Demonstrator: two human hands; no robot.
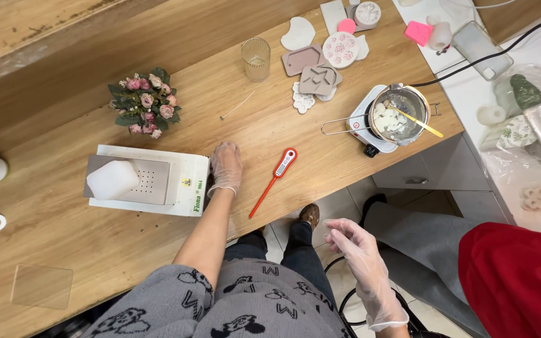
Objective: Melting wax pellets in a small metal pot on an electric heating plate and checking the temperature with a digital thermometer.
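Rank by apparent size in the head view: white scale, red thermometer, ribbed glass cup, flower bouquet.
1. white scale
2. flower bouquet
3. red thermometer, long but thin, so unsure against the bouquet
4. ribbed glass cup

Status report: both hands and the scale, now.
Left hand flat on table, touching white scale. Right hand open, off the table edge, holding nothing. White block on scale. Red thermometer alongside.
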